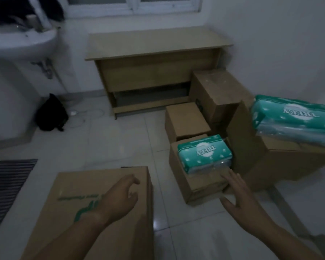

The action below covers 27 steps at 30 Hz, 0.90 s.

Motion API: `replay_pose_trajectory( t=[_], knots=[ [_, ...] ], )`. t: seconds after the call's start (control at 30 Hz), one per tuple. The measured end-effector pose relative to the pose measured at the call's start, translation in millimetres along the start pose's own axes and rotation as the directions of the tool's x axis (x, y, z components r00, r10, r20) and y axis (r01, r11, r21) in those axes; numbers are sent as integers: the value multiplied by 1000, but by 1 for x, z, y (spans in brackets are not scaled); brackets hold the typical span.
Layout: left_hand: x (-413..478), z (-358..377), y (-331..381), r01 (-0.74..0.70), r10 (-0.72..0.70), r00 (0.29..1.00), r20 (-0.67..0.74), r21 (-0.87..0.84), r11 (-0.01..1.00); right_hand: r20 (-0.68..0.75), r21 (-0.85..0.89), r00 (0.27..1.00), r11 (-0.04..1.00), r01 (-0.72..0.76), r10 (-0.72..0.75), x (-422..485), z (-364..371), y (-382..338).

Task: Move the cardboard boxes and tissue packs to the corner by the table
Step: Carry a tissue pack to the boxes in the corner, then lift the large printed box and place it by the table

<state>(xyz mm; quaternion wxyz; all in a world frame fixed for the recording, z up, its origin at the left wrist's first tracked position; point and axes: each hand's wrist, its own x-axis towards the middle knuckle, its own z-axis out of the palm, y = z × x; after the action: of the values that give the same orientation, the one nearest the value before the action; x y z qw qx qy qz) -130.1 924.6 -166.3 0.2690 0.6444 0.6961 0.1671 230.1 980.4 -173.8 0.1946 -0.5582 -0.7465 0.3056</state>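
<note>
Two hands reach forward, fingers loose, holding nothing: left hand (120,196) over the printed cardboard box (73,184) at lower left, right hand (238,196) just beside the open box (201,186) containing a tissue pack (204,152); second tissue pack (293,117) tops a tall box (270,162) at right, near the table (158,44)

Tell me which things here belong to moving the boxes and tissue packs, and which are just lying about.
Job: printed box; open box holding a tissue pack; small box; tall box; big box under a second tissue pack; table.
Lying about: sink; black bag; striped mat; white charger.
</note>
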Motion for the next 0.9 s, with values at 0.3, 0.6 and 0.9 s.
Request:
replay_pose_trajectory(
  t=[0.3,0.6,0.9],
  knots=[
    [-165,10,-107,240,-238,964,-120,1,971,64,-111,998,994,23,-16,-89,67,-7],
    [-286,32,-203,561,-562,827,1,67,825,252,19,960,991,-129,120,-168,185,-16],
    [-269,38,-345,624,-627,779,-10,106,774,286,40,914,950,-310,286,-133,326,-16]
  ],
)
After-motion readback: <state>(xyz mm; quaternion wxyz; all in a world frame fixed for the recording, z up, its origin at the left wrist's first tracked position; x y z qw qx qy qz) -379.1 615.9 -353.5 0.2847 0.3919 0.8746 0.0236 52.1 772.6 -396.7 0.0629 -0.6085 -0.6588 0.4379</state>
